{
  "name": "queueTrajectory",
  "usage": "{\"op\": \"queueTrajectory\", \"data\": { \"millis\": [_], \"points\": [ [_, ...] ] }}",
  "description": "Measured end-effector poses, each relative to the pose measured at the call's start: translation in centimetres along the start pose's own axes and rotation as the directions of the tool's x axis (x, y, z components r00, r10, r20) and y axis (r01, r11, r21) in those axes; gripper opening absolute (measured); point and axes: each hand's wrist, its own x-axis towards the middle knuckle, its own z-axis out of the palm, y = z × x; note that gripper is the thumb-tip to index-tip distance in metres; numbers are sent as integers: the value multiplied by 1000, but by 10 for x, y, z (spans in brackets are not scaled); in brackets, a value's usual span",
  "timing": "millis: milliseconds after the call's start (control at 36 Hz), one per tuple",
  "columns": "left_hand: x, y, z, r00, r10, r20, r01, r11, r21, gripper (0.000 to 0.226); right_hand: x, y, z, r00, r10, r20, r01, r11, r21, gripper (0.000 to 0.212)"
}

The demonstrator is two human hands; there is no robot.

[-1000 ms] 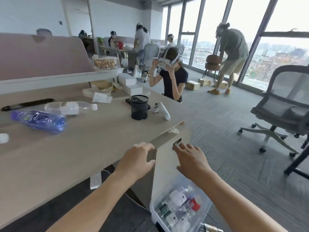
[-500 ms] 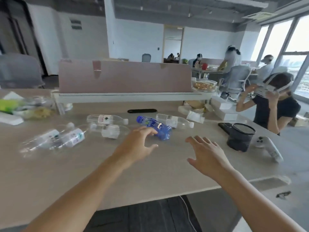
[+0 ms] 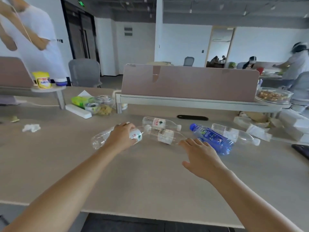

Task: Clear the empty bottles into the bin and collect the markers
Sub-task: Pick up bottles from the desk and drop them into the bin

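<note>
Several empty plastic bottles lie on their sides on the beige desk (image 3: 150, 181). My left hand (image 3: 121, 139) is closed over the nearest clear bottle (image 3: 100, 139) at its labelled middle. Just right of it lies a second clear bottle (image 3: 165, 136), and behind that a third with a red and green label (image 3: 160, 122). My right hand (image 3: 203, 159) hovers open, fingers spread, its fingertips close to the second bottle's base and to a blue bottle (image 3: 212, 138). Another clear bottle (image 3: 234, 133) lies behind the blue one. No markers or bin are in view.
A pink divider (image 3: 189, 81) with a shelf runs along the desk's far side. Jars and a green tissue pack (image 3: 78, 101) stand at left, a crumpled tissue (image 3: 31, 128) further left, white boxes (image 3: 294, 126) at right. A person in white (image 3: 33, 39) stands beyond the desk.
The view has swung left from the desk's end and the bin to the bottles. My left hand reached forward and closed on the nearest clear bottle; my right hand moved toward the bottles.
</note>
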Motion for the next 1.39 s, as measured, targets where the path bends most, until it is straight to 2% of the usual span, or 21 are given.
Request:
{"op": "queueTrajectory", "data": {
  "millis": [194, 333, 444, 556, 778, 833, 944, 1139, 1222, 1389],
  "points": [
    [20, -4, 22, 994, -77, 74, 70, 994, 86, 57, 19, -11, 5, 999, -45, -5, 45, 999, -7, 53],
    [22, -15, 26, 987, -100, 127, 92, 994, 64, 70, 31, -12, 7, 999, -47, -15, 47, 999, -15, 52],
    [11, -28, 20, 983, -133, 124, 125, 990, 71, 69, 53, -15, 7, 997, -75, -17, 75, 997, -4, 55],
    [-13, -40, 4, 965, -180, 192, 164, 982, 97, 68, 85, -18, 11, 995, -97, -18, 97, 995, 17, 57],
    [-56, -71, -24, 938, -243, 247, 225, 969, 99, 75, 139, -27, 46, 996, -21, 88, 15, 998, 66, 68],
    [-66, -73, -26, 934, -263, 241, 231, 960, 156, 77, 142, -29, 54, 995, 8, 104, -15, 997, 72, 66],
    [-81, -73, -25, 953, -247, 178, 199, 948, 250, 93, 140, -33, 65, 997, 56, 45, -57, 998, 29, 61],
    [-94, -68, -25, 956, -247, 156, 224, 963, 152, 98, 118, -22, 73, 985, 168, 22, -169, 986, 15, 64],
    [-101, -60, -25, 960, -232, 157, 208, 966, 153, 94, 99, -11, 75, 975, 218, 32, -219, 975, 29, 70],
    [-112, -25, -13, 976, -150, 157, 123, 978, 167, 84, 37, 9, 63, 987, 160, 10, -160, 987, -15, 71]
  ]
}}
